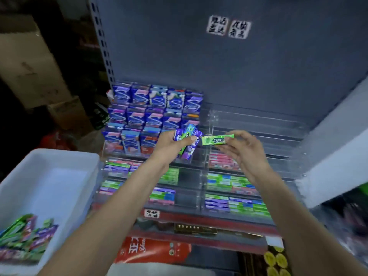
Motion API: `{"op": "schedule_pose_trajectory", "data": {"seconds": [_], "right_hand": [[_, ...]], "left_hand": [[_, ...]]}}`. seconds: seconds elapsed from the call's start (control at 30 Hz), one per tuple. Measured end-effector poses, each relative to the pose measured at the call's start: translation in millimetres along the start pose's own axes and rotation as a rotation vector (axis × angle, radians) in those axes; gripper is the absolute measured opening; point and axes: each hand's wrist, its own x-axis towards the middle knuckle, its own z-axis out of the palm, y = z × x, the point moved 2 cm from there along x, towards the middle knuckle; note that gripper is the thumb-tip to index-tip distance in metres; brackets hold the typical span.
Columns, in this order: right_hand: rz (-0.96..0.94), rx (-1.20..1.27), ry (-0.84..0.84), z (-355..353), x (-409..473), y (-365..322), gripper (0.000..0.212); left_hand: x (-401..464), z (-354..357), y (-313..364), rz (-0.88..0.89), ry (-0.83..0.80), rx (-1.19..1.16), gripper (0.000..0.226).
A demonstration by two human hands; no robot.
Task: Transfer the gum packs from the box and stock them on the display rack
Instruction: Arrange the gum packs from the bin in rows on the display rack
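My left hand [172, 144] grips a bunch of purple, blue and green gum packs [188, 136] above the clear acrylic display rack [253, 124]. My right hand [242, 149] pinches a single green gum pack [217, 139] just to the right of that bunch. The white plastic box [49, 176] stands at the lower left, with several green and purple gum packs [23, 236] lying in its near corner. Lower tiers of the rack hold rows of green, purple and red gum packs [237, 204].
Blue and purple boxed gum [151, 112] is stacked on the rack's upper left tiers. The upper right tiers look bare. A grey back panel [199, 56] rises behind. Cardboard cartons [29, 62] sit at the far left, and red snack bags [151, 250] lie below the shelf.
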Motion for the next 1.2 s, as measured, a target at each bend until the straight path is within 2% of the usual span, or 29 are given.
{"op": "schedule_pose_trajectory", "data": {"seconds": [0.17, 0.23, 0.43, 0.53, 0.67, 0.73, 0.83, 0.93, 1.1, 1.2], "right_hand": [[0.030, -0.017, -0.004, -66, 22, -22, 0.018], [0.026, -0.129, 0.014, -81, 33, -28, 0.018], [-0.025, -0.341, 0.036, -95, 66, -32, 0.020], [-0.139, -0.475, 0.065, -93, 81, -31, 0.013], [-0.360, -0.842, -0.092, -74, 97, -18, 0.024], [-0.411, -1.064, -0.209, -64, 103, -5, 0.027], [-0.342, -1.259, -0.354, -55, 108, 13, 0.031], [-0.200, -1.300, -0.426, -61, 108, 17, 0.040], [-0.153, -1.296, -0.412, -84, 105, 12, 0.037], [-0.189, -1.297, -0.413, -81, 106, 17, 0.029]], "left_hand": [[15, 54, 11, 0.025, 0.078, 0.043, 0.014], [21, 66, 18, 0.055, 0.078, 0.086, 0.018], [44, 86, 30, 0.052, 0.082, 0.148, 0.013], [52, 88, 29, 0.039, 0.109, 0.150, 0.012], [56, 83, 25, 0.040, 0.134, 0.160, 0.014], [57, 80, 24, 0.030, 0.132, 0.152, 0.015], [59, 76, 22, 0.020, 0.128, 0.127, 0.012], [60, 74, 17, 0.009, 0.128, 0.145, 0.010], [63, 75, 17, -0.007, 0.110, 0.155, 0.009], [63, 77, 16, -0.015, 0.107, 0.159, 0.010]]}}
